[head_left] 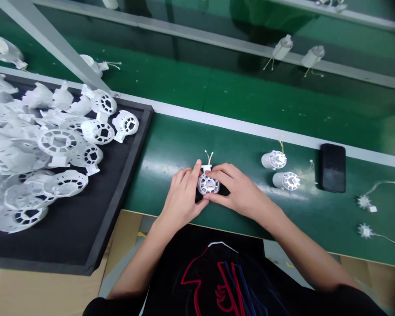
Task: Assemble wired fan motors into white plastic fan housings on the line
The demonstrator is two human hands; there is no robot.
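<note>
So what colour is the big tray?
The tray is black, seen in the head view.

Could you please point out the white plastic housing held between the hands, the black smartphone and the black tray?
White plastic housing [208, 184]: head view, on its slotted round end.
Black smartphone [333, 168]: head view, on its upward face.
Black tray [118, 195]: head view, on its right rim.

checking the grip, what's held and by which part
The left hand and right hand grip a white plastic wired housing by opposite sides of its round slotted end.
</note>
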